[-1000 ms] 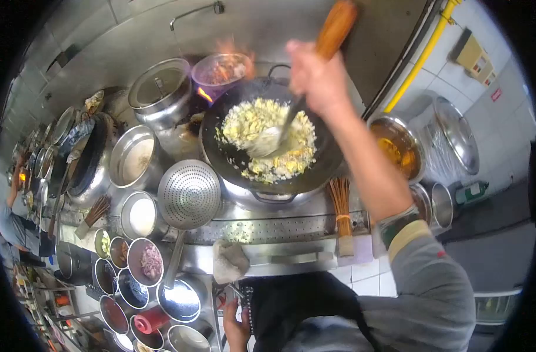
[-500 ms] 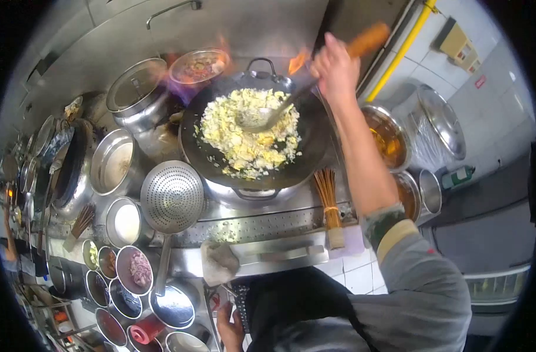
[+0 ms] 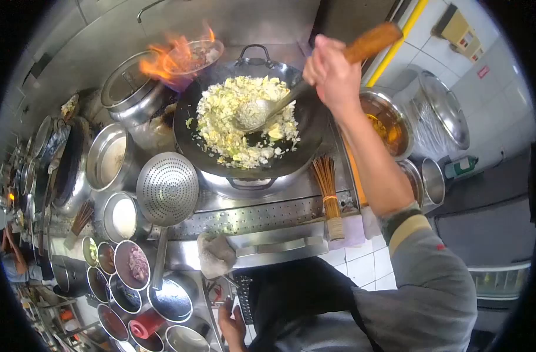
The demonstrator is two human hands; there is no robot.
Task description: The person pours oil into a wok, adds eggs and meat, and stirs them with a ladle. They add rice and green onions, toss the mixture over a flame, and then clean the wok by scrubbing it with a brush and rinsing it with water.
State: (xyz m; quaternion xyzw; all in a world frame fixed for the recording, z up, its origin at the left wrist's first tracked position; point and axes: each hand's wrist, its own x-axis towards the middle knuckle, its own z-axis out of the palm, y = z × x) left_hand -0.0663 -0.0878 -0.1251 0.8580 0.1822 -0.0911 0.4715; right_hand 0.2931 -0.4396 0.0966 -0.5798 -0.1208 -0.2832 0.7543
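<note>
My right hand (image 3: 337, 73) is closed around the wooden handle of a ladle (image 3: 254, 115). The ladle's metal bowl rests in chopped rice-like food with yellow, egg-like pieces (image 3: 227, 138), inside a large black wok (image 3: 306, 132). The wok sits over a burner on the steel stove. Low at the bottom edge, my left hand (image 3: 231, 325) hangs beside the counter front, thumb and fingers apart, with nothing visible in it. A folded grey cloth (image 3: 216, 256) lies on the counter edge above that hand.
Flames rise around a bowl of food (image 3: 193, 57) behind the wok. Left stand a perforated strainer (image 3: 167, 189), a lidded pot (image 3: 127, 82) and several ingredient containers (image 3: 133, 265). A bamboo brush (image 3: 329, 196) lies right, near a pot of orange liquid (image 3: 388, 126). Another person (image 3: 15, 264) is far left.
The ladle bowl has shifted slightly left in the food, and my right hand has turned with the handle. Flames at the back bowl have grown. The camera view has shifted a little.
</note>
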